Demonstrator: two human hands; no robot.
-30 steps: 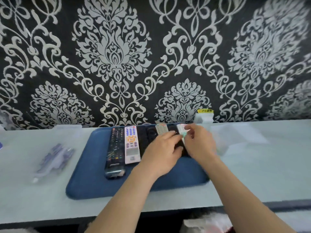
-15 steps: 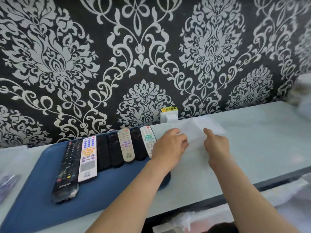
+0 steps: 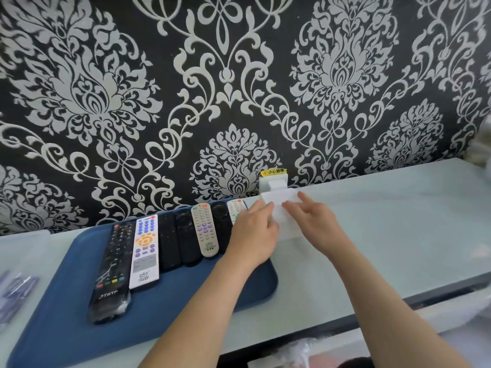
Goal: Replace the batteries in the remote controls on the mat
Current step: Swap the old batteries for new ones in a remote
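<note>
A blue mat (image 3: 186,301) lies on the pale table and carries several remote controls in a row. A long black remote (image 3: 114,264) is at the left, then a white remote with orange keys (image 3: 144,251), dark remotes, and a grey remote (image 3: 204,229). The rightmost white remote (image 3: 235,209) is partly hidden by my left hand (image 3: 252,235). That hand's fingers curl on the left edge of a clear plastic bag (image 3: 285,227) lying just right of the mat. My right hand (image 3: 316,224) rests on the bag with its fingers stretched out.
A white wall socket with a yellow label (image 3: 273,180) sits on the patterned wall right behind the bag. A clear packet with dark contents (image 3: 13,290) lies at the far left of the table. The table's front edge (image 3: 398,304) runs below my right forearm.
Both hands have left the remotes at the mat's right end and moved right onto the clear bag. The view has swung right and closer.
</note>
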